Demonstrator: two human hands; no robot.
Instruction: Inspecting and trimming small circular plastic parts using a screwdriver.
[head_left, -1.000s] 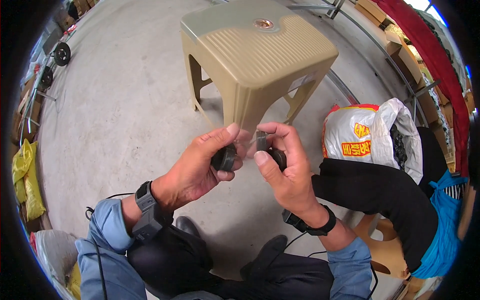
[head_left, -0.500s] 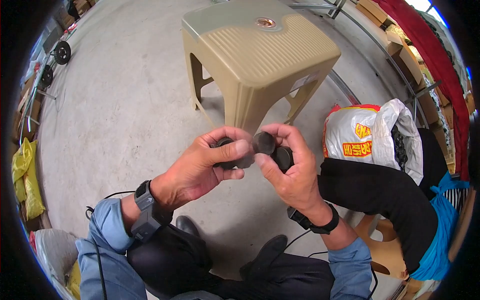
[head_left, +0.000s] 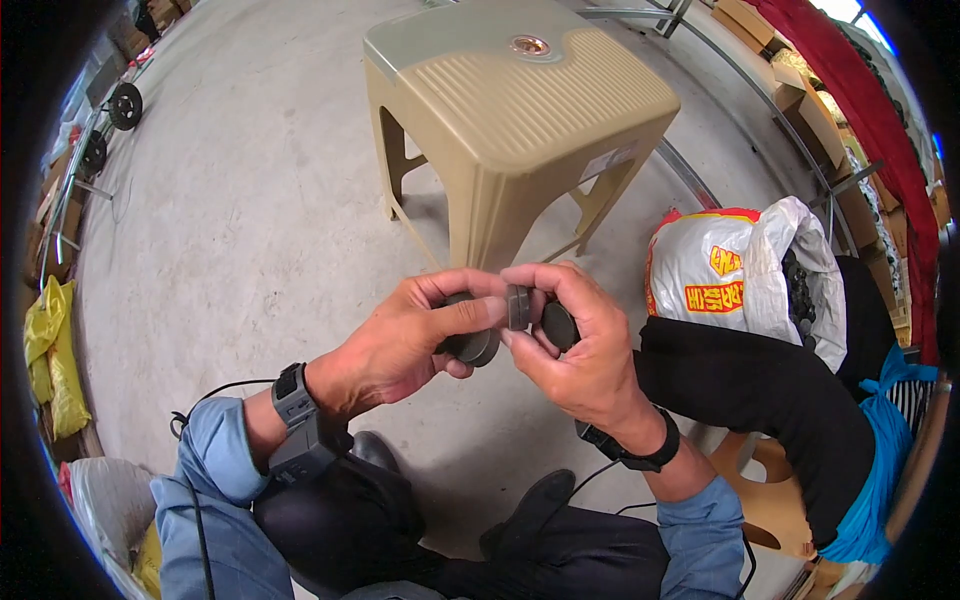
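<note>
In front of the stool, my two hands meet at the fingertips. My left hand [head_left: 375,350] curls around dark round discs [head_left: 476,347], partly covered by its thumb and fingers; how many lie there is hard to tell. Between the fingertips of both hands stands another dark disc [head_left: 518,307], seen edge-on with a groove or seam around its rim. My right hand [head_left: 600,365] pinches this disc from its side and keeps one more round dark piece [head_left: 559,325] against its fingers. Both hands are closed.
A beige plastic stool [head_left: 540,110] stands ahead. To the right lies an open white sack [head_left: 700,265] of dark pieces, beside another person's black-clad leg [head_left: 750,390]. Cardboard boxes [head_left: 815,125] and red cloth [head_left: 880,130] line the far right; a yellow bag [head_left: 60,370] lies left.
My hands have come closer together. The disc between the fingertips has turned from face-on to edge-on, and my left fingers now touch it. The discs in my left hand show more.
</note>
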